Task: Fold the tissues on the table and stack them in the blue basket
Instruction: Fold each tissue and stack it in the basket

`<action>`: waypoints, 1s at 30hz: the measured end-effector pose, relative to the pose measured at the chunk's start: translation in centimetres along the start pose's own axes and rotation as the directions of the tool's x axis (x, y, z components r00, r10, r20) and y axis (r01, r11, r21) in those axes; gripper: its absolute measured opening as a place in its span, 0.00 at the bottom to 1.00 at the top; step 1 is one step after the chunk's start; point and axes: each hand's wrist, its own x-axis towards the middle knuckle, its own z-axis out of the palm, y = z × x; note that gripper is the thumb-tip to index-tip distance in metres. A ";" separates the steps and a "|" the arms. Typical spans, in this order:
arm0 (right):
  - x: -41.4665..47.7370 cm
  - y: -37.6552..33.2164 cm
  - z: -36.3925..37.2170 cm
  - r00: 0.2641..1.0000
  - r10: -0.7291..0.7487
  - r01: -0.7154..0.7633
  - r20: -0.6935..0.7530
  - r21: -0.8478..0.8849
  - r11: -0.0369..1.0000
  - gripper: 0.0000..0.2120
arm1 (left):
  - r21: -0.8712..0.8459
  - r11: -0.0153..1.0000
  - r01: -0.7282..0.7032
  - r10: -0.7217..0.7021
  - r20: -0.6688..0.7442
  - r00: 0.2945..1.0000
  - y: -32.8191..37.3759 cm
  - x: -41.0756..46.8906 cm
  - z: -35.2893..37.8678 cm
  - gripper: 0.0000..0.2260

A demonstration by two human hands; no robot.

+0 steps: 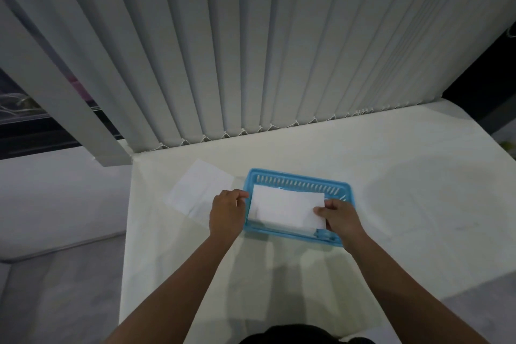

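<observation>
Likely an office or home room, grey vertical blinds (251, 50) over a dark window (42, 126), plain white cloth-covered counter (363, 176), grey floor (55, 288)

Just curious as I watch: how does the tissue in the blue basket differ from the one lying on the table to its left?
The tissue in the basket is folded into a narrow rectangle; the tissue on the table lies spread open and looks larger. The first sits inside the blue basket, the second flat on the table beside it. The right hand pinches the folded one's corner; the left hand overlaps the open one's edge. Both are plain white.
</observation>
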 end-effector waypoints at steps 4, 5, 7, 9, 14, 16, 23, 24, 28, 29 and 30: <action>-0.4 0.0 0.2 1.000 -0.002 0.002 -0.012 0.019 1.000 0.02 | 0.283 0.956 -0.082 0.083 0.008 0.996 -0.7 0.1 0.7 0.17; -0.5 0.0 0.2 1.000 -0.001 0.001 -0.012 0.028 1.000 0.02 | 0.319 0.944 -0.084 0.081 0.023 0.996 -0.8 0.0 0.7 0.18; -0.7 -0.1 0.4 1.000 -0.002 0.002 -0.014 0.035 0.999 0.02 | 0.358 0.930 -0.081 0.060 0.068 0.996 -0.9 0.0 0.7 0.18; -1.0 -0.3 0.7 1.000 -0.010 0.010 -0.014 0.029 1.000 0.03 | 0.372 0.925 -0.075 0.033 0.119 0.992 -0.8 -0.1 0.5 0.20; -1.3 -0.7 1.2 0.999 -0.030 0.030 -0.011 0.003 1.000 0.07 | 0.368 0.928 -0.064 -0.002 0.175 0.985 -0.7 -0.2 0.4 0.23; -1.4 -0.8 1.3 0.999 -0.039 0.039 -0.011 -0.010 0.999 0.07 | 0.363 0.929 -0.071 0.002 0.187 0.982 -0.6 -0.2 0.3 0.23; -1.4 -0.8 1.4 0.999 -0.050 0.049 -0.015 -0.062 0.997 0.03 | 0.382 0.918 -0.111 0.029 0.213 0.977 -0.7 -0.1 0.3 0.22; -1.3 -0.8 1.5 0.999 -0.048 0.047 -0.014 -0.072 0.996 0.03 | 0.381 0.918 -0.111 0.029 0.215 0.976 -0.7 -0.1 0.3 0.22; -1.2 -0.7 1.7 0.999 -0.032 0.030 -0.021 -0.077 0.997 0.10 | 0.377 0.919 -0.115 0.032 0.221 0.975 -0.8 -0.2 0.2 0.22; -1.2 -0.7 1.8 0.999 -0.032 0.029 -0.029 -0.071 0.997 0.11 | 0.381 0.917 -0.120 0.034 0.225 0.974 -0.7 -0.2 0.2 0.22; -1.1 -0.6 1.8 0.998 -0.034 0.031 -0.046 -0.072 0.997 0.12 | 0.387 0.913 -0.127 0.038 0.230 0.972 -0.7 -0.3 0.1 0.22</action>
